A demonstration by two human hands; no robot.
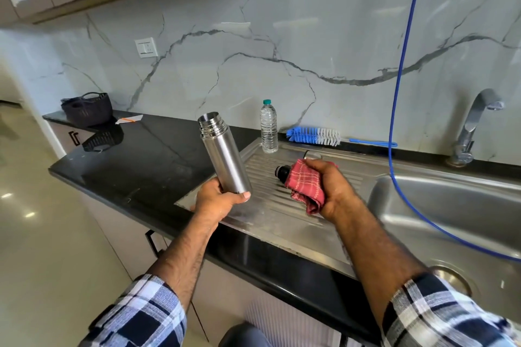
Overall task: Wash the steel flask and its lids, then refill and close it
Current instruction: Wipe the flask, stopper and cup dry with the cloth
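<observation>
both hands busy | left hand (217, 200) grips open steel flask (224, 158); right hand (334, 189) clutches red cloth (306, 186)

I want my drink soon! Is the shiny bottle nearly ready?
Not yet. The tall steel flask is open with no lid, held by the left hand. The right hand grips a red checked cloth wrapped round the black inner lid, apparently drying it. Filling from the clear plastic water bottle and closing remain.
</observation>
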